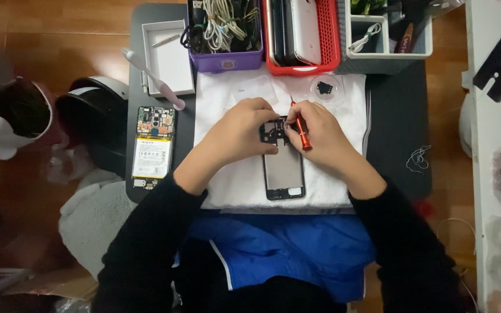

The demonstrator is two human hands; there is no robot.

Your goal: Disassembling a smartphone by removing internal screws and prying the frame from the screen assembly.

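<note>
**Both hands on opened phone frame, red screwdriver in right**

Phone frame (284, 174): black, back off, lying lengthwise on white towel (233, 185), dead centre of the dark table (398, 116). Its 12 o'clock end is covered by both hands.

Left hand (239, 130): fingers curled down over the frame's top-left corner, fingertips touching it, pinning it to the towel. Not wrapped around anything.

Right hand (320, 136): fingers pinched closed on a red precision screwdriver (301, 128), shaft tilted, thin end sticking up toward 11 o'clock. Other fingertips rest on the frame's top-right edge.

Outward:
- 12 o'clock of hands: small clear round dish (327, 88) with a black part in it, on the towel.
- 9 o'clock: second phone body (153, 148), internals and battery exposed, well apart from the towel.
- 10 o'clock: open white box (172, 61), white-pink tool (153, 78) lying across it.
- Table's far edge: purple bin of cables (224, 35), red basket (302, 37) of phones, grey organiser (387, 35).
</note>
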